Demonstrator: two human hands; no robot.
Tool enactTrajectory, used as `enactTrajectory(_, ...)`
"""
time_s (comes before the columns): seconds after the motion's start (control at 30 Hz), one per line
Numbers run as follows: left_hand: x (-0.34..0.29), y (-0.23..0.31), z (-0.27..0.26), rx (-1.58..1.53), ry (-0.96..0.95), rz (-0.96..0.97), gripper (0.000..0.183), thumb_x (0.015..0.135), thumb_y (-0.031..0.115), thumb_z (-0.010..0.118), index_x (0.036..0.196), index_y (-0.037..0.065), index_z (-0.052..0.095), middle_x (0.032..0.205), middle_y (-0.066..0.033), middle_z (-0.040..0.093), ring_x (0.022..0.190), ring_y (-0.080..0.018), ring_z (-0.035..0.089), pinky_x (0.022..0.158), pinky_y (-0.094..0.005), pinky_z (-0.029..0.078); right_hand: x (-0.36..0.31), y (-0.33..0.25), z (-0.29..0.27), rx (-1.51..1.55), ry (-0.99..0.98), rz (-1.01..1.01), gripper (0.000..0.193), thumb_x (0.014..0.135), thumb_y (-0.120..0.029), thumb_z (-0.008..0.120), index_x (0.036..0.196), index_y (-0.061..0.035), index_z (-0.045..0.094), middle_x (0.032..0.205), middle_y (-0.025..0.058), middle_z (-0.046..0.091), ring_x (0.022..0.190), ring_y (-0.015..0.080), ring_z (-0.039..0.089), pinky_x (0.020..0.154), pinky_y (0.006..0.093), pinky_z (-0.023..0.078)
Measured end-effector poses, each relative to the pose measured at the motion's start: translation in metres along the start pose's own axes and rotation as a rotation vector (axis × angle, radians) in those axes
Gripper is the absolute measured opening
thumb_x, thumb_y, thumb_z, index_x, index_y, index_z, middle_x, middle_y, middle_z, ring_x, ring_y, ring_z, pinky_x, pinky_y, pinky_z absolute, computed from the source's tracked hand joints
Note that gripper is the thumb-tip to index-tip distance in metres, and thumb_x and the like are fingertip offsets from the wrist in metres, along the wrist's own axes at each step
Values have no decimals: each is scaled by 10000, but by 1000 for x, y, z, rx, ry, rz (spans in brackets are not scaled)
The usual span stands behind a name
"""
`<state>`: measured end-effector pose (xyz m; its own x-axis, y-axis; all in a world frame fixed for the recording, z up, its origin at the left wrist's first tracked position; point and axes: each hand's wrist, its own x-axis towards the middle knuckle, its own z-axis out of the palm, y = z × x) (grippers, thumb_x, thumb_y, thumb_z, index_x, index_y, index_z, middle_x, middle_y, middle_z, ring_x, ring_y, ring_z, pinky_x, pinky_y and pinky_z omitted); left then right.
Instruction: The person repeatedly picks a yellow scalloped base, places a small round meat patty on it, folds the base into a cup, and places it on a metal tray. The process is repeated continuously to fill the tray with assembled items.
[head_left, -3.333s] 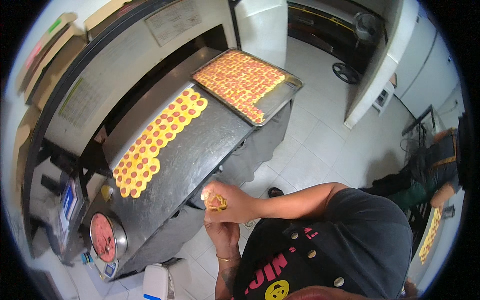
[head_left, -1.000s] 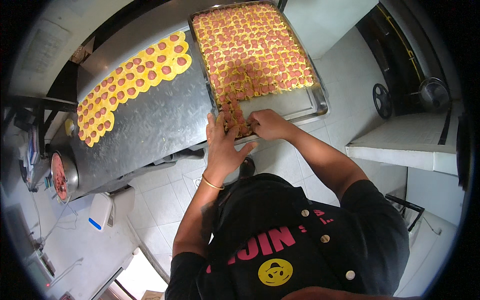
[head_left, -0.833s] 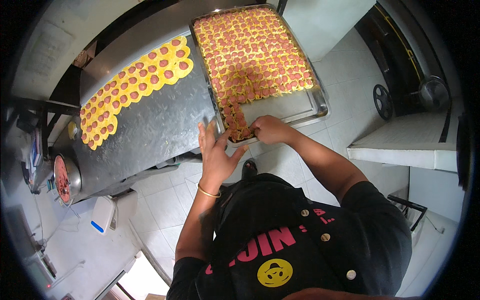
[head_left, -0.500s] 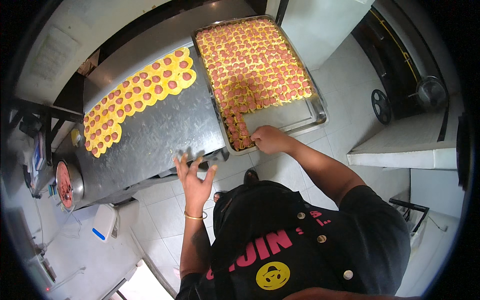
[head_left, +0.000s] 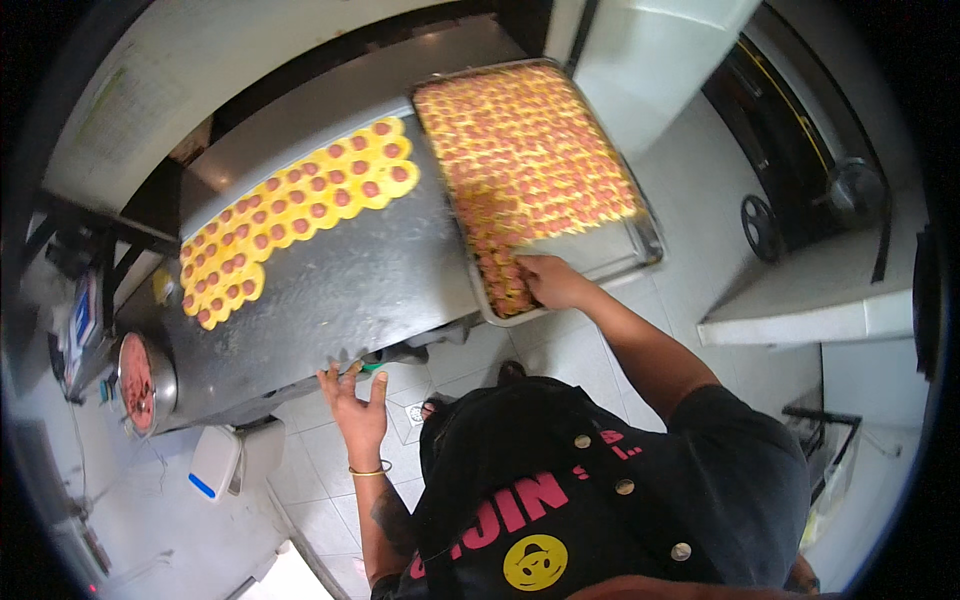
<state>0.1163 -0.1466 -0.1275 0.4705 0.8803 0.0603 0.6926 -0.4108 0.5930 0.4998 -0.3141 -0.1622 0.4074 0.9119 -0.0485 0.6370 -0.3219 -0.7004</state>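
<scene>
A metal tray [head_left: 642,240] stands at the counter's right end, packed with rows of small open-topped dumplings [head_left: 535,150] with yellow wrappers and pink filling. My right hand [head_left: 553,283] is in the tray's near part, its fingers closed and pointing down beside the short column of dumplings at the near left corner. Whatever its fingertips hold is hidden. Near the counter's front edge my left hand [head_left: 355,408] is raised with fingers apart and nothing in it. Overlapping round yellow wrappers [head_left: 238,285], each topped with a pink ball of filling, lie across the back of the counter.
The steel counter [head_left: 350,270] runs from left to right in front of me. At its left end stands a metal bowl [head_left: 163,385] of pink filling. A white lidded bin [head_left: 222,458] is below it. To the right is a white ledge [head_left: 800,325].
The view has shifted, so counter and tray appear lower and farther right. My left hand has drawn back from the counter toward me. My right hand stays at the tray's near dumplings, fingers closed.
</scene>
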Motion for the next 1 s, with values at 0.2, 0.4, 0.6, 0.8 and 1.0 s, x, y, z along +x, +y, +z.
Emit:
enactTrajectory(0.2,38,-56,-42,-188,136,-17,361,898,246,795,1173,19,734,1254,-215,680,1257,-357,590,1087,-462,443,-14,-26,-11,189,156,232,413,902,18,604,1314,12,620,896,139,677,785,250,641,753,368,542)
enactTrajectory(0.4,94,-153,-73,-864,187,-280,268,983,77,666,724,67,598,676,29,566,607,-44,442,546,-252,394,73,-161,82,33,129,-70,317,943,5,564,1240,-13,672,882,106,638,781,219,617,715,342,526)
enactTrajectory(0.6,151,-228,-71,-1378,9,-435,240,1025,86,586,802,117,506,702,22,509,572,-72,438,521,-263,414,225,-278,232,-358,-158,-395,508,860,-11,591,1365,-65,613,1163,192,622,1080,392,644,883,492,545)
enactTrajectory(0.8,161,-237,-54,-1618,-107,-415,214,1034,142,606,1216,29,602,930,-76,653,745,-197,717,696,-326,622,321,-324,274,-726,-249,-425,399,906,-85,568,1297,-60,645,1151,152,671,1116,337,653,917,475,532)
enactTrajectory(1.0,172,-225,-61,-1714,-260,-556,435,1037,149,588,1419,-34,486,1241,-173,653,1154,-284,685,982,-403,572,261,-323,301,-922,-28,-755,309,895,-203,628,1133,-7,653,980,128,689,938,273,657,790,421,480)
